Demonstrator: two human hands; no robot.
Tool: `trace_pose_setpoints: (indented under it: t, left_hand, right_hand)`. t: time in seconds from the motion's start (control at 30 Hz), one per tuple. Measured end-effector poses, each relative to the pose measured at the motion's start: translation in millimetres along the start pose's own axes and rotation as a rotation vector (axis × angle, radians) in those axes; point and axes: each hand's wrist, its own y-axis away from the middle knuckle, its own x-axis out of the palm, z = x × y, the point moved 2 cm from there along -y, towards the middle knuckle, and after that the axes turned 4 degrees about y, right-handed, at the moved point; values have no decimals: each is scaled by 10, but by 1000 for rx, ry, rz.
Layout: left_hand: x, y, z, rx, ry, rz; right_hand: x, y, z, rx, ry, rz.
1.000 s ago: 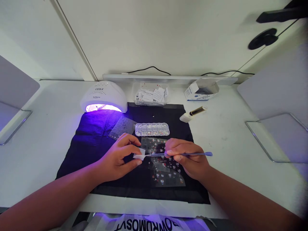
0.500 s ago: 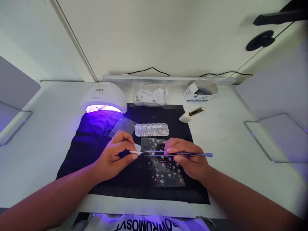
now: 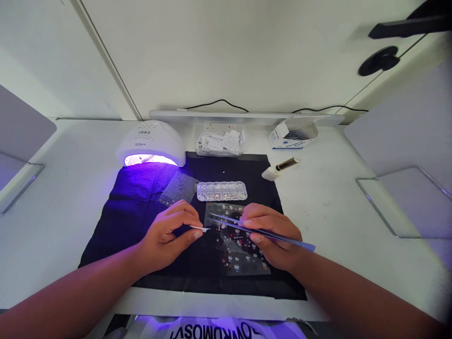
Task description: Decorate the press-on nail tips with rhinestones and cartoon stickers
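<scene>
My left hand (image 3: 173, 234) is closed in a pinch on a small thin white piece (image 3: 199, 229), seen edge-on, its kind unclear. My right hand (image 3: 273, 234) holds metal tweezers (image 3: 259, 230) with a bluish end. Their tips are apart and point left, a little above and right of the white piece, and I see nothing between them. Below both hands lies a clear sticker sheet (image 3: 243, 259) with small red and white figures. Just behind it stands a clear compartment case (image 3: 222, 191) full of tiny shiny gems.
A lit white nail lamp (image 3: 151, 141) stands at the back left, with another clear patterned sheet (image 3: 178, 187) before it. A black mat (image 3: 169, 278) covers the middle. Behind are a tub of packets (image 3: 219, 141), an open box (image 3: 293, 134) and a white bottle with gold cap (image 3: 280, 168).
The tweezers have backed off from the white piece and tilted, tips now higher and farther apart. The white piece has turned in my left hand and shows less of its face.
</scene>
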Motion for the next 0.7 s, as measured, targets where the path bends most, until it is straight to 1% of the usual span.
trace_pose_setpoints:
  t: [0.13,0.23,0.33,0.4,0.5,0.6,0.7]
  left_hand:
    - [32,30,16,4,-20,-34]
    - [55,73,36,-7,-51,-94]
    - [75,85,33,52,-49,-140]
    - [83,59,4,136,-71,-122]
    - [81,-5,-72,254,-177,-65]
    - [65,-51,-177,302,-292,-12]
    - [39,-65,-324,338,-358,-15]
  right_hand:
    - [22,-30,37,-78,52,-6]
    - [26,-42,58,-155,119,3]
    - [28,-56,81,-199,177,9]
    - [26,-63,97,-206,191,-3]
    - [20,-67,128,-221,204,-26]
    - [15,-64,160,-232,239,-39]
    - [16,-57,180,-250,258,-45]
